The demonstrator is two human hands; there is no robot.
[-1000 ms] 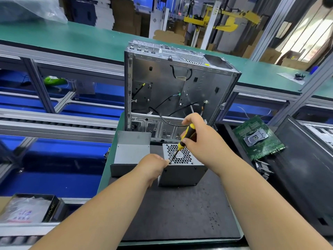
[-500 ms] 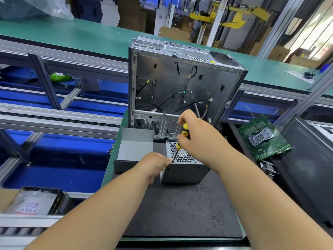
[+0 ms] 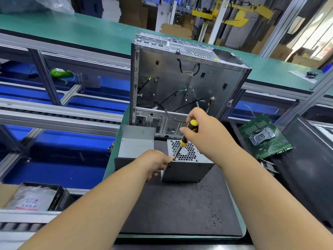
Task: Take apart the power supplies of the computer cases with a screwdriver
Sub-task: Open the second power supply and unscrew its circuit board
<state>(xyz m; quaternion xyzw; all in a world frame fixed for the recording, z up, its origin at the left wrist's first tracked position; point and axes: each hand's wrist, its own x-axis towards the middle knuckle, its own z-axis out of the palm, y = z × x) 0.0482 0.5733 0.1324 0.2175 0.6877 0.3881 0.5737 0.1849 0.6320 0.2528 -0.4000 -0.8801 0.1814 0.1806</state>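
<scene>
A: What is over on the left?

B: A clear bag (image 3: 29, 200) in a dark box, down low. Then a grey metal cover (image 3: 136, 147) lies on the dark mat (image 3: 180, 204), just beside the little box we care about.

A: And the left hand (image 3: 155, 162)?

B: It is pressed up against the left side of the power supply (image 3: 186, 167). One fingertip sits right by the corner where the tool tip lands. The other fingers are hidden behind the hand, so I cannot tell if they curl round the box.

A: Where is the power supply?

B: In the middle of the mat, out of the computer case (image 3: 183, 83), which stands open right behind it. The side with the round holes faces up.

A: What about the right hand (image 3: 207, 138)?

B: It wraps tight round the yellow and black handle of the screwdriver (image 3: 183, 141). The tool leans, and its tip is at the near left corner of the top.

A: How do you do this bit well?

B: I think you push down a little, keep the tip deep in the screw, and turn slowly. Hold the box so it does not slide. Mind the finger near the tip!

A: And on the right?

B: A green circuit board (image 3: 264, 137) rests near a black panel (image 3: 306, 159).
</scene>
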